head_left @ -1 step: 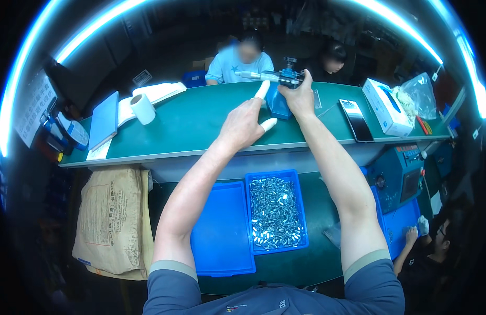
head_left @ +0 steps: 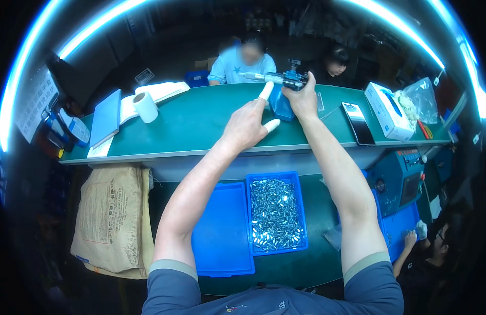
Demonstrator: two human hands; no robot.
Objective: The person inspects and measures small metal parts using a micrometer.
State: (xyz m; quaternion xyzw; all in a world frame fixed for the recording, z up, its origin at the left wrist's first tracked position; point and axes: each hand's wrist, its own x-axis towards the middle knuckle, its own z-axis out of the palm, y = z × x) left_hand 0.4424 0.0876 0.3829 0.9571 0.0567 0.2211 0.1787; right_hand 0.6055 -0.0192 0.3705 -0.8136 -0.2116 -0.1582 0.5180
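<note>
Micrometer (head_left: 259, 78) sat on a blue stand (head_left: 281, 105) at the upper middle of the frame. Going from the left, a blue folder (head_left: 105, 118) lay on the green table (head_left: 185, 131), with a brown sack (head_left: 106, 215) below it. Next stood a white roll (head_left: 145, 107). A flat blue tray (head_left: 222, 231) was low in the middle. Above it, the left hand (head_left: 245, 125) had its thumb and pointing finger spread apart, both in white covers. The fingertip was right by the micrometer, but I could not tell if they touched. Then came shiny metal bits (head_left: 277, 215) in a blue bin (head_left: 304, 210). The right hand (head_left: 304, 101) was wrapped around the micrometer's right end. At the upper right lay a phone (head_left: 358, 123), then a white box (head_left: 391, 113).
</note>
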